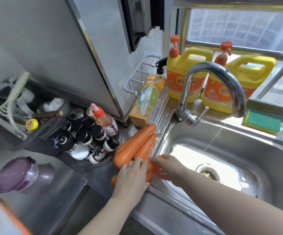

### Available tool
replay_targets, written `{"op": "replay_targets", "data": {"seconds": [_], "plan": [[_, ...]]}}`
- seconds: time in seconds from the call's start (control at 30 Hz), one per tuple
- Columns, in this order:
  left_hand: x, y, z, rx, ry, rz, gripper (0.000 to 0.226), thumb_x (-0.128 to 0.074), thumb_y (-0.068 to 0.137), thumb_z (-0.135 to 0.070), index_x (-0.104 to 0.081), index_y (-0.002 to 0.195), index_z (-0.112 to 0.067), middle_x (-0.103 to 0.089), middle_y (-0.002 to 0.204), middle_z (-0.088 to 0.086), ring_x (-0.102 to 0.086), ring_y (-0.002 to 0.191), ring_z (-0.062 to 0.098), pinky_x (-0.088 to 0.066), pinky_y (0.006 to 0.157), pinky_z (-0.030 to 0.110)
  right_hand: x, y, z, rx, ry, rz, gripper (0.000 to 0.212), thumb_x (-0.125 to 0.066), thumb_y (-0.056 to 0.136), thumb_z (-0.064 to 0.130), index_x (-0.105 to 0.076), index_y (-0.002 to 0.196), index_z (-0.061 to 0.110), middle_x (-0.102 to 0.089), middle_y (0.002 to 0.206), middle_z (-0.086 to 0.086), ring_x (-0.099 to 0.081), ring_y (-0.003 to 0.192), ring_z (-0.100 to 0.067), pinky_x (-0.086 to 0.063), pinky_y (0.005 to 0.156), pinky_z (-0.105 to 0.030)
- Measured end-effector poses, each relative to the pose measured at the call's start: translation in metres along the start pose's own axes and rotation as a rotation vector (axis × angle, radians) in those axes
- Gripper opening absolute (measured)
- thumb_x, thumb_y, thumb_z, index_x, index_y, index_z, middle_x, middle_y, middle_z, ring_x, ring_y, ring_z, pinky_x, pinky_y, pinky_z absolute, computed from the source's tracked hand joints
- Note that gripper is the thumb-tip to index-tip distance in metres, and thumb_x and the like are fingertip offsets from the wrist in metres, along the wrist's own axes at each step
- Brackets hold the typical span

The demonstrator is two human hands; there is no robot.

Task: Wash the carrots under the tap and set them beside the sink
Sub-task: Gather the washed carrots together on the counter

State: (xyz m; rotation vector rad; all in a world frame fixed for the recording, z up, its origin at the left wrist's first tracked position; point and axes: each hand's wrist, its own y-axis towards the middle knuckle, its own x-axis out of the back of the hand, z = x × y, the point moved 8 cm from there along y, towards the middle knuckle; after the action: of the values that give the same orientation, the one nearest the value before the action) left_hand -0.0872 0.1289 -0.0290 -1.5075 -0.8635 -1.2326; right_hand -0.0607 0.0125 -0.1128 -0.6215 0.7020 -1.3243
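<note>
Fingers (138,164) of the left hand (132,178) are lying straight on the carrots (137,146) piled on the counter (95,175) touching the sink (222,141) rim, the right hand (167,167) is gripping one, and the tap (222,68) is arching beyond.

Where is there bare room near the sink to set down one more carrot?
Bare: the counter strip between the jar and the carrots, and the sink basin around the drain. Crowded: bottles left of the carrots, the box behind them, jugs and sponge behind the tap.
</note>
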Motion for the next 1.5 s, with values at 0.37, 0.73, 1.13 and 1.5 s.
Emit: {"op": "replay_targets", "data": {"seconds": [0.37,0.73,1.13,1.5], "plan": [[0.019,-0.006,-0.028,-0.012,-0.286,0.043,0.069,-0.057,0.091,-0.048,-0.026,0.149,-0.026,-0.049,0.139,-0.008,-0.050,0.125,0.016,-0.038,0.102,0.028,0.032,-0.062,0.047,0.309,-0.260,-0.108,0.042,-0.081,0.079,0.049,-0.067,0.083,0.010,-0.070,0.065,-0.003,-0.060,0.053,-0.014,-0.052,0.055,-0.029],[0.061,0.044,-0.091,0.042,-1.152,0.047,0.128,-0.077,0.084,-0.022,0.030,0.144,-0.058,-0.054,0.138,-0.017,-0.054,0.100,-0.015,-0.048,0.090,0.019,0.066,-0.114,0.101,0.462,-0.073,0.027,0.034,-0.074,0.086,0.036,-0.073,0.115,0.018,-0.078,0.103,-0.006,-0.074,0.100,-0.020,-0.055,0.099,-0.040],[0.056,0.053,0.019,0.213,-0.363,0.042,0.070,-0.064,0.090,-0.053,-0.036,0.150,-0.028,-0.037,0.150,0.000,-0.040,0.136,0.022,-0.035,0.114,0.039,0.092,-0.109,0.085,0.479,-0.170,-0.206,0.038,-0.066,0.095,0.038,-0.072,0.100,0.001,-0.075,0.082,-0.017,-0.071,0.083,-0.037,-0.056,0.071,-0.034],[0.006,0.096,0.055,0.387,-0.263,0.289,0.113,-0.073,0.080,-0.060,-0.006,0.160,-0.017,-0.025,0.162,0.009,-0.043,0.139,0.035,-0.042,0.111,0.049,0.062,-0.044,0.042,0.109,0.157,-0.052,0.040,-0.078,0.086,0.030,-0.066,0.110,0.000,-0.076,0.090,-0.017,-0.073,0.081,-0.024,-0.057,0.070,-0.031]]}}
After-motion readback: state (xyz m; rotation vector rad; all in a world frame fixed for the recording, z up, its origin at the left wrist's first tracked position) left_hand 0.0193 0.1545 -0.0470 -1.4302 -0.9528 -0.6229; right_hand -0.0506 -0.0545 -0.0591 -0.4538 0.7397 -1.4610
